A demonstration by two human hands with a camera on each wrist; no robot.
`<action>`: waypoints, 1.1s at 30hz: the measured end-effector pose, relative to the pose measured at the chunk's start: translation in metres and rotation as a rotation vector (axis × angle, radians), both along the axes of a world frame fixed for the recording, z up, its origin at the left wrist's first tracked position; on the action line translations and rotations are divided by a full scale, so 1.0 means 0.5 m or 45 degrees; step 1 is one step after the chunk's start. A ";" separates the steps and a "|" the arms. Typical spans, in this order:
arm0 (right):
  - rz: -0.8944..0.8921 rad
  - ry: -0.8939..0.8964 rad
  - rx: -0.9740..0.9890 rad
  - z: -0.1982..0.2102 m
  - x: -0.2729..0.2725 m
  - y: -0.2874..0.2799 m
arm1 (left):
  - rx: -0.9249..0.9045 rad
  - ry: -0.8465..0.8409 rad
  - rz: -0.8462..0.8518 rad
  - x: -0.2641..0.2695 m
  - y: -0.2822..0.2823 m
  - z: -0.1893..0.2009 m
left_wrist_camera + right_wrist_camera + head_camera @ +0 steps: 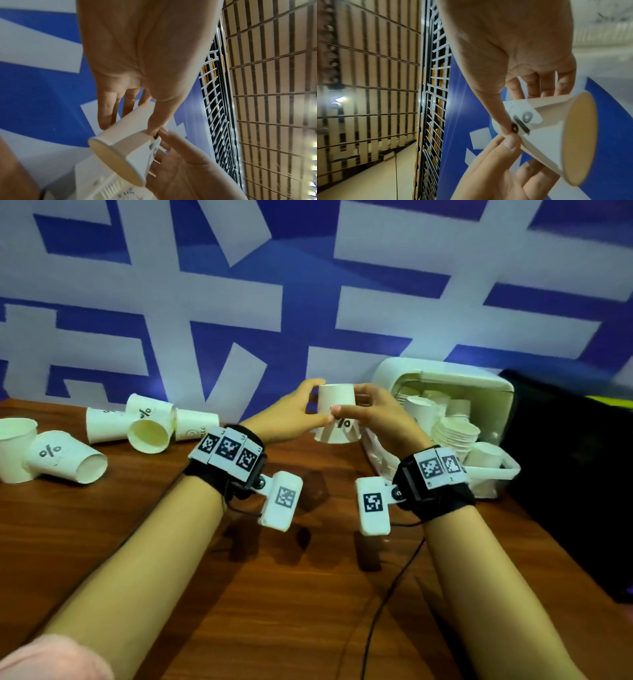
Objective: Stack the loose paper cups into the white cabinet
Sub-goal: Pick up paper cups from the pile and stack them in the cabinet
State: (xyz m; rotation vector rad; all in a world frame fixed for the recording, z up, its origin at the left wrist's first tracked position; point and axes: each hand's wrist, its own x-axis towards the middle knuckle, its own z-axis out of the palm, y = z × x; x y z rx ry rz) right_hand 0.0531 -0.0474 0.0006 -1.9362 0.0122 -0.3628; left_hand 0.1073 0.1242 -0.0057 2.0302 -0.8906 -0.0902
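Note:
Both hands hold one white paper cup [335, 419] with a "%" mark, upside down, above the wooden table [274, 594]. My left hand [317, 402] grips its left side between thumb and fingers. My right hand [349, 402] pinches its right side, the two thumbs almost meeting on the front. The left wrist view has the cup [126, 142] under my left hand [130, 125]. The right wrist view has the cup [547, 135] under my right hand [522, 111]. The white cabinet [445, 374] lies just to the right, open, with stacked cups [454, 433] inside. Several loose cups [149, 422] lie at the left.
A large black object [565, 474] sits right of the cabinet. A black cable [394, 577] runs across the table from my right wrist. A blue and white wall [239, 302] stands close behind the table. One loose cup [17, 446] stands upright at the far left edge.

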 end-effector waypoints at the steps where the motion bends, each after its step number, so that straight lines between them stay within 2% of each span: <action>1: -0.048 -0.046 -0.009 0.006 -0.012 -0.018 | -0.044 -0.020 -0.022 -0.009 -0.023 0.007; 5: -0.225 -0.155 -0.169 0.040 -0.070 -0.092 | -0.226 -0.029 -0.094 -0.037 -0.124 0.014; 9: -0.326 -0.143 -0.322 0.063 -0.115 -0.165 | -0.355 -0.037 -0.131 -0.054 -0.222 0.008; 12: -0.337 -0.143 -0.404 0.076 -0.155 -0.217 | -0.447 -0.033 -0.215 -0.074 -0.295 0.012; 15: -0.414 -0.178 -0.427 0.081 -0.192 -0.273 | -0.476 0.060 -0.365 -0.095 -0.356 0.017; 19: -0.553 -0.229 -0.410 0.068 -0.233 -0.342 | -0.455 0.063 -0.483 -0.119 -0.422 0.009; 22: -0.650 -0.210 -0.439 0.051 -0.245 -0.380 | -0.393 -0.031 -0.535 -0.129 -0.459 -0.006; 26: -0.758 -0.221 -0.437 0.024 -0.228 -0.405 | -0.311 -0.114 -0.602 -0.125 -0.486 -0.030; 33: -0.962 -0.295 -0.239 -0.035 -0.172 -0.430 | -0.210 -0.236 -0.565 -0.097 -0.504 -0.061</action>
